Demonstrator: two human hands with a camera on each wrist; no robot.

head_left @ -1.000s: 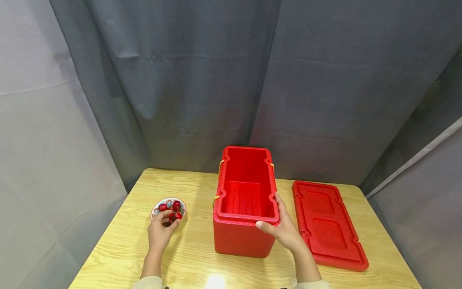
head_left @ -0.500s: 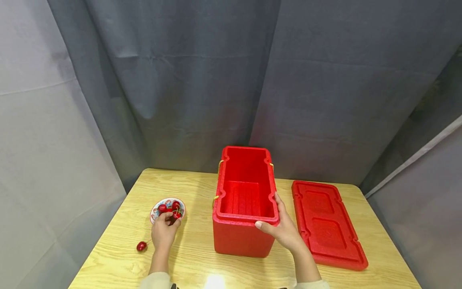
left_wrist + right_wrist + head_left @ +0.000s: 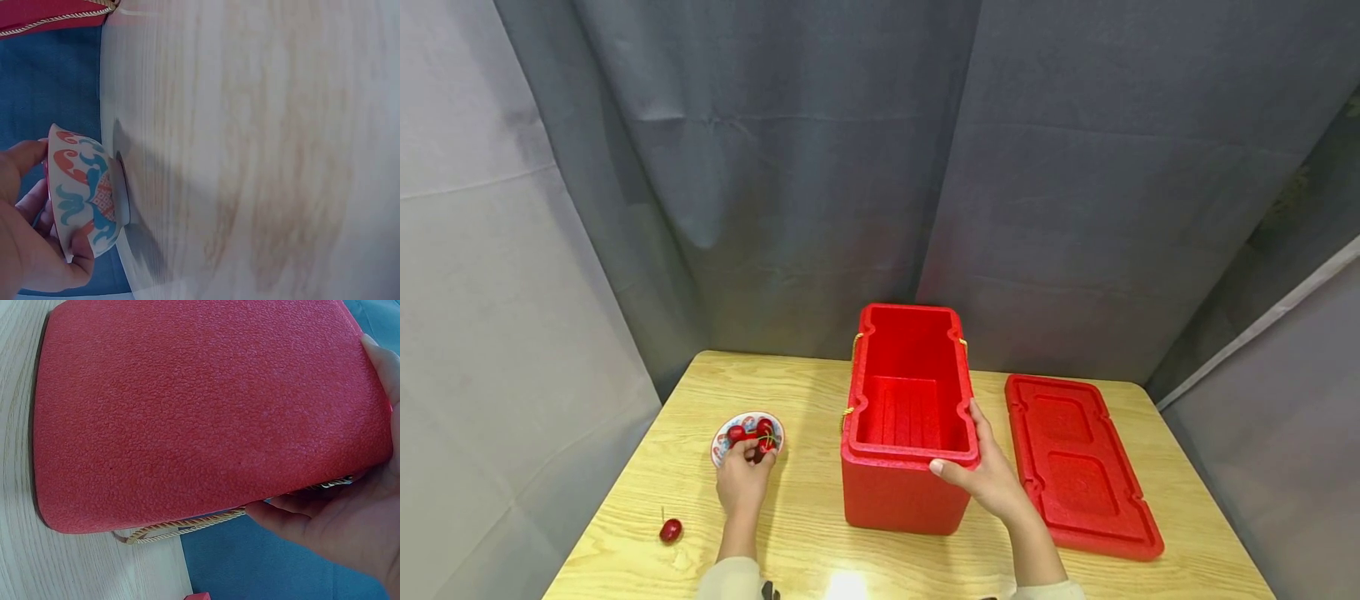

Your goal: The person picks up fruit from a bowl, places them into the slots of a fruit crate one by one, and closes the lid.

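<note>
In the head view, several red cherries (image 3: 737, 433) with green stems sit in a small patterned bowl (image 3: 721, 451). My left hand (image 3: 743, 479) reaches into it, with thumb and fingertips about the cherries; whether they pinch one is hidden. The left wrist view shows one fingertip against the outside of the bowl (image 3: 75, 178). A single cherry (image 3: 671, 531) lies on the table, left of that hand. My right hand (image 3: 992, 471) grips the near right corner of an uncovered red foam box (image 3: 906, 496), thumb on the front rim and fingers along the side.
A red lid (image 3: 1084, 467) lies flat on the wooden table (image 3: 797, 533), right of the box. Looped yellow cord (image 3: 187, 526) hangs along the box's side. Grey curtains (image 3: 805, 192) close off the back and sides.
A cherry has come into view on the table and moved left and nearer to me. My left hand has shifted slightly right at the bowl. My right hand and the box stay put.
</note>
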